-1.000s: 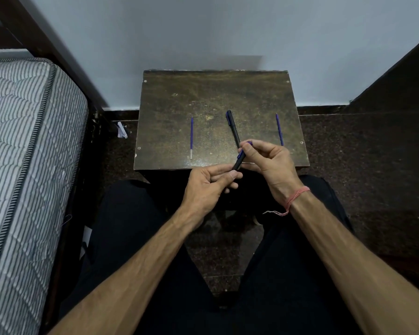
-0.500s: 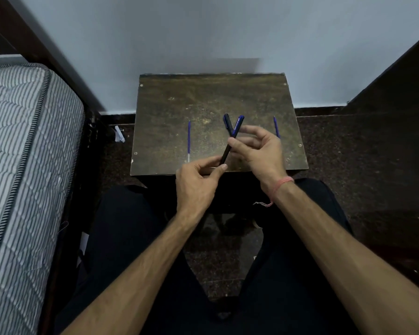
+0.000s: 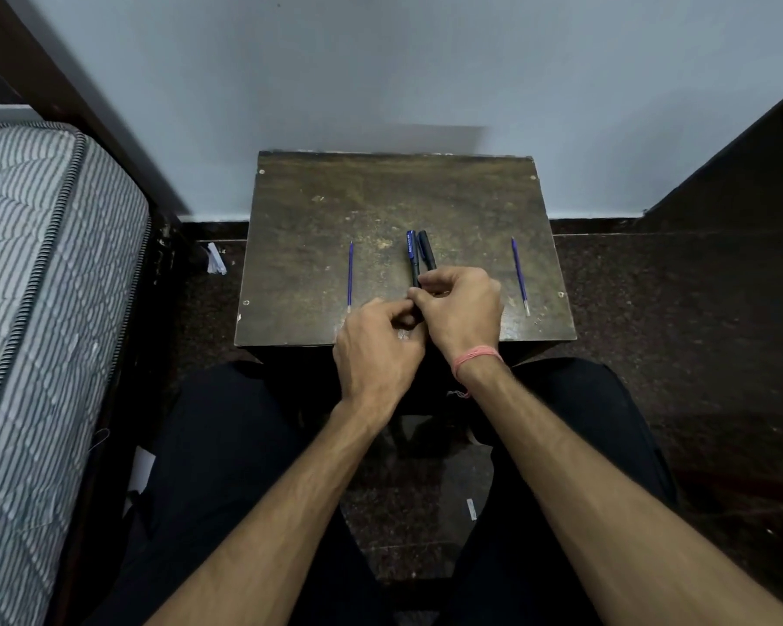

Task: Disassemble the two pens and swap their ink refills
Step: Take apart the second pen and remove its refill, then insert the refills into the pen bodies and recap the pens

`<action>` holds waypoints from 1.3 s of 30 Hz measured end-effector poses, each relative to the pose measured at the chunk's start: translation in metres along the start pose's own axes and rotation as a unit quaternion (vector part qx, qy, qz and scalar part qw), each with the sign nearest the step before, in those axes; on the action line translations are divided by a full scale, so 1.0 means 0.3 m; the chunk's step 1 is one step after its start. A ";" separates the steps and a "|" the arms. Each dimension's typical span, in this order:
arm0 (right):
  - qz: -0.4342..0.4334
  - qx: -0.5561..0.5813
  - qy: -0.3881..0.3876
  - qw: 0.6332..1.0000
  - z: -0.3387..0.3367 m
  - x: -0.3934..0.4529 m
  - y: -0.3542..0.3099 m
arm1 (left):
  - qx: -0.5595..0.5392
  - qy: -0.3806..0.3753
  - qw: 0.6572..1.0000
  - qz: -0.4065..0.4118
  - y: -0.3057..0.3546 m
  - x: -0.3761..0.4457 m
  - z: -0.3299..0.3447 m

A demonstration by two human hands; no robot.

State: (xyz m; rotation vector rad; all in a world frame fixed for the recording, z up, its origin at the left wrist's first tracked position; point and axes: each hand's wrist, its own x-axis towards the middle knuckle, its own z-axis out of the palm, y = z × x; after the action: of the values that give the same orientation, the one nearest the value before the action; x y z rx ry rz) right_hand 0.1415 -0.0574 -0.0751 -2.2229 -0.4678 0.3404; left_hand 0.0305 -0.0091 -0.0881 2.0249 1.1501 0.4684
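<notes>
Head view: scuffed, perhaps wooden table (image 3: 335,210)

Worn, scuffed matt wooden table top (image 3: 317,210); glossy plastic pen barrels (image 3: 411,253); quilted striped cloth mattress (image 3: 28,264).

A small dark wooden table (image 3: 317,210), scuffed and speckled, is sitting at the centre of the frame against the pale wall, with screw heads showing near its corners. Lying directly on it, left of centre, is a thin blue refill (image 3: 350,274), running straight up the frame. Another blue refill (image 3: 520,276) is lying near the right edge, slightly slanted, its metal tip pointing to the lower right. A black pen body (image 3: 426,250) is lying at the middle, well apart from both refills, its lower end disappearing under the hands.
</notes>
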 end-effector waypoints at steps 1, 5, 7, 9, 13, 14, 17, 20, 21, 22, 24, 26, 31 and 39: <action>-0.004 -0.018 -0.001 1.000 0.003 0.006 -0.001 | 0.015 0.002 1.000 0.013 -0.003 -0.001 0.005; -0.037 -0.081 -0.016 0.996 0.002 0.014 -0.011 | 0.056 0.029 0.997 0.044 -0.018 -0.002 0.021; -0.051 -0.089 -0.026 0.994 -0.001 0.012 -0.016 | 0.063 0.036 0.996 0.049 -0.022 -0.003 0.026; -0.062 -0.102 -0.031 0.992 -0.009 0.005 -0.019 | 0.063 0.043 0.996 0.053 -0.023 -0.004 0.028; -0.119 -0.138 0.028 0.983 -0.039 -0.009 -0.013 | 0.047 0.044 0.996 0.057 -0.023 -0.003 0.022; -0.139 -0.144 0.048 0.979 -0.049 -0.010 -0.006 | 0.044 0.043 0.996 0.058 -0.023 -0.003 0.020; -0.154 -0.196 0.050 0.967 -0.076 -0.001 0.026 | 0.036 0.048 0.996 0.062 -0.022 -0.006 0.020; -0.142 -0.241 0.002 0.960 -0.096 0.015 0.037 | 0.031 0.049 0.997 0.057 -0.022 -0.010 0.021; -0.139 -0.250 -0.007 0.958 -0.104 0.019 0.034 | 0.027 0.048 0.997 0.054 -0.024 -0.010 0.021; -0.135 -0.254 -0.010 0.958 -0.113 0.019 0.031 | 0.022 0.046 0.997 0.051 -0.025 -0.010 0.020; -0.121 -0.254 -0.007 0.959 -0.136 0.011 0.036 | 0.012 0.038 0.998 0.048 -0.029 -0.011 0.017; -0.091 -0.223 -0.001 0.971 -0.164 -0.017 0.059 | 0.006 0.029 0.999 0.045 -0.032 -0.013 0.010; 0.081 0.149 -0.060 0.984 -0.207 -0.131 0.095 | -0.071 0.034 0.997 0.024 -0.015 -0.030 -0.018; -0.004 0.169 -0.147 0.975 -0.146 -0.254 0.065 | -0.330 -0.113 0.933 -0.093 0.001 -0.041 -0.063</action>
State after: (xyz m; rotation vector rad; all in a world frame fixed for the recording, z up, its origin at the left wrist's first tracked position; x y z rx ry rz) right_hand 0.0948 -0.1321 -0.0562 -1.8454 -0.5317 0.6968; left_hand 0.0124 -0.0116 -0.0750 1.3331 0.8760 0.4368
